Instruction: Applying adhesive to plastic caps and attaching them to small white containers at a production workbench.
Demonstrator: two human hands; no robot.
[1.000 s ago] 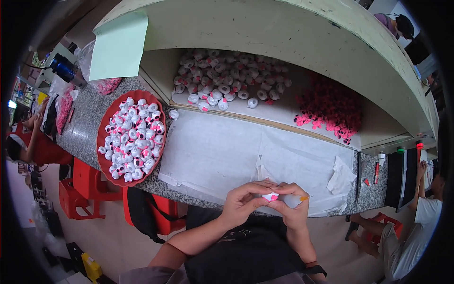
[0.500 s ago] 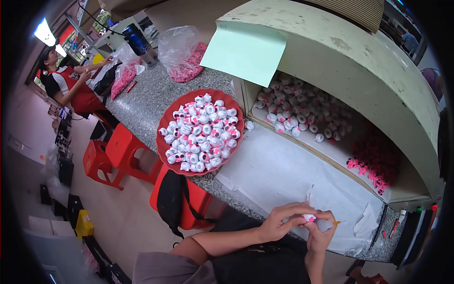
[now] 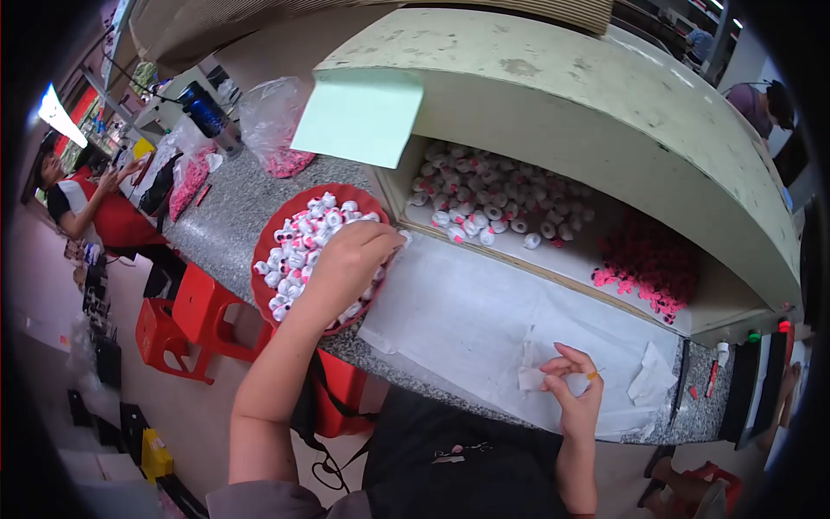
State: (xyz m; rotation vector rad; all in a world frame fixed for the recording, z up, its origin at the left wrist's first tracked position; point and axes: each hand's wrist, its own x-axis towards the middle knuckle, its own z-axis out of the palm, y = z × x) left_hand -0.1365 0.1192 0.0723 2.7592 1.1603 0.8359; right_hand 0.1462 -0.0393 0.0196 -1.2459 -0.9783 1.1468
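My left hand [image 3: 350, 259] reaches over the right side of a red scalloped bowl [image 3: 262, 251] heaped with small white-and-pink figure pieces [image 3: 294, 259]. Its fingertips are closed at the bowl's right rim on a small white piece [image 3: 405, 237], largely hidden by the fingers. Above a white paper sheet [image 3: 450, 294], my right hand [image 3: 572, 381] has its thumb and forefinger apart. A thin yellow tool with a fine tip [image 3: 592, 375] is tucked between its other fingers. Beside the right fingertips lies a torn white scrap [image 3: 529, 374] on the sheet.
A pale green shelf box [image 3: 536, 104] holds more white pieces [image 3: 501, 195] and dark-pink parts [image 3: 648, 268]. A green paper [image 3: 359, 117] hangs from it. Plastic bags [image 3: 277, 112] and a blue tumbler [image 3: 207, 117] stand far left. Red stools [image 3: 207, 307] and another person [image 3: 104, 208] are leftward.
My left hand has left my right hand and swung left to the bowl's rim. The white-and-pink piece between both hands is no longer seen there. My right hand's thumb and forefinger have parted.
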